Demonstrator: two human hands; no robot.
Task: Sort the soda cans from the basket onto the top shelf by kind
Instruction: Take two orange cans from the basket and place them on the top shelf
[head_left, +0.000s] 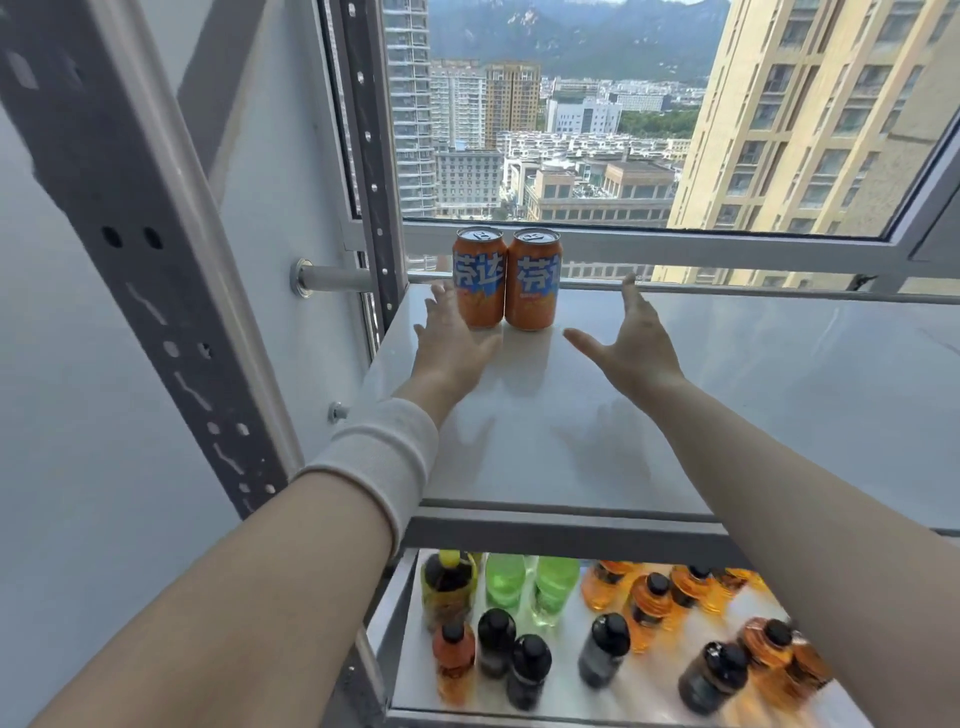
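Two orange soda cans of one kind stand upright at the back left corner of the top shelf (727, 415), the left can (480, 278) and the right can (533, 280) touching side by side with their labels facing forward. The basket is out of view.

The left hand (452, 343) lies flat and spread just beside the left can, holding nothing. Whether its fingers touch the can cannot be told. The right hand (631, 343) is also wide open with the thumb stretched out, near the right can but apart from it.

These cans look sealed, so they are probably fairly heavy for their size, with stiff, smooth walls that could slip on the glossy shelf. Being tall and narrow, they would tip if pushed high up. The safest hold is likely around the middle of the body, or a low push near the base to slide them.

Just behind the pair are the shelf's back edge and the window rail (727, 288), and the upright post (371, 156) closes in the left side. To the right the shelf lies open for other kinds. The front edge drops to the lower shelf (566, 691), crowded with bottles (602, 649).
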